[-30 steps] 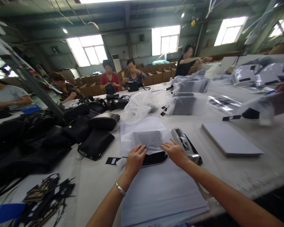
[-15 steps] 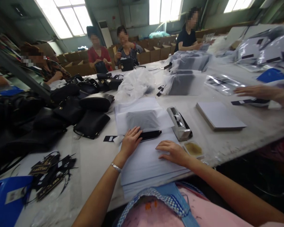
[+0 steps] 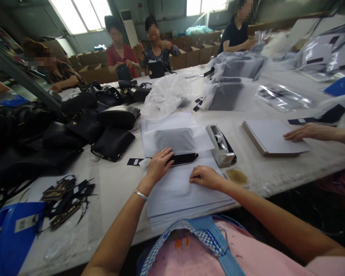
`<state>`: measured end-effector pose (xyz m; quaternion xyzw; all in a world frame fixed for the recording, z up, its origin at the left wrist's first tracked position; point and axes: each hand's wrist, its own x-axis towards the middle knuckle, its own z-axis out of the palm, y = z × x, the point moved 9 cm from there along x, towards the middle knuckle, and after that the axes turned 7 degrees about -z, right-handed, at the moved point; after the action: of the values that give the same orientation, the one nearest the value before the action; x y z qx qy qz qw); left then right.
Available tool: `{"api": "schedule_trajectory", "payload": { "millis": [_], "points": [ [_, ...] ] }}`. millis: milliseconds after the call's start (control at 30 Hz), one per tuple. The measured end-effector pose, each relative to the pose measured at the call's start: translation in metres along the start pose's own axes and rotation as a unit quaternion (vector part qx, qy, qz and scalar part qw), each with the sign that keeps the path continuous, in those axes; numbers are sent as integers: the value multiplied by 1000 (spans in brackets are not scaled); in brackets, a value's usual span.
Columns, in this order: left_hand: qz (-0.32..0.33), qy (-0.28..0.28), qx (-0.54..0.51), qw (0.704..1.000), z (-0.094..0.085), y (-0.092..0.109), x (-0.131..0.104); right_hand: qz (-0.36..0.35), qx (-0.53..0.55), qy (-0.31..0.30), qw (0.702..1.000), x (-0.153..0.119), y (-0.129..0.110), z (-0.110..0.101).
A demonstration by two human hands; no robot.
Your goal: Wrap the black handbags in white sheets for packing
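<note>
A black bag [image 3: 184, 158] lies on a stack of white paper sheets [image 3: 172, 197], its upper part under a translucent white sheet [image 3: 176, 140]. My left hand [image 3: 161, 163] rests flat on the bag's left end, fingers stretched out. A black tag [image 3: 134, 161] sticks out left of it beside a bit of white wrapping. To the right, my right hand [image 3: 205, 177] is on the stack below the bag, its fingers drawn together in a pinch at the top sheet of paper. The fingertips are partly hidden.
A tape dispenser [image 3: 221, 145] and a small dish with a yellowish pad [image 3: 238, 176] stand right of the stack. A co-worker's hand [image 3: 312, 132] touches a pile of white boards [image 3: 271, 136]. Black bags [image 3: 113, 143], loose tags [image 3: 66, 199] and a blue container [image 3: 15, 230] lie left.
My right hand's fingers have closed together on the paper. My left hand stays on the bag. The co-worker's hand has moved from the black strap onto the boards.
</note>
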<state>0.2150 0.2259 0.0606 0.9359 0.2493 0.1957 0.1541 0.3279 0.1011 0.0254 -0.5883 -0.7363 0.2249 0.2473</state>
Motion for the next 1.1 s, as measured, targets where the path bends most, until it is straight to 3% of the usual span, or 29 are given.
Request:
{"api": "schedule_trajectory", "payload": {
  "millis": [267,400,533,667,800,1000,1100],
  "points": [
    [-33,-63,-55,996,-12,0,10,49,67,15,996,16,1,-29],
    [-34,-154,-78,984,-17,1,14,77,99,48,991,27,7,-44],
    [1,-230,-59,971,-18,11,11,102,50,110,987,38,16,-65],
    [-3,-207,-15,978,-15,14,15,92,-30,166,981,44,8,-89],
    [-41,-163,9,986,-12,10,21,33,-116,203,972,40,-22,-99],
    [-32,-185,-15,982,-18,13,28,-145,-197,233,941,22,-78,-80],
    [-40,-197,-24,979,-22,10,34,-220,-214,235,922,7,-93,-66]
  ]
}}
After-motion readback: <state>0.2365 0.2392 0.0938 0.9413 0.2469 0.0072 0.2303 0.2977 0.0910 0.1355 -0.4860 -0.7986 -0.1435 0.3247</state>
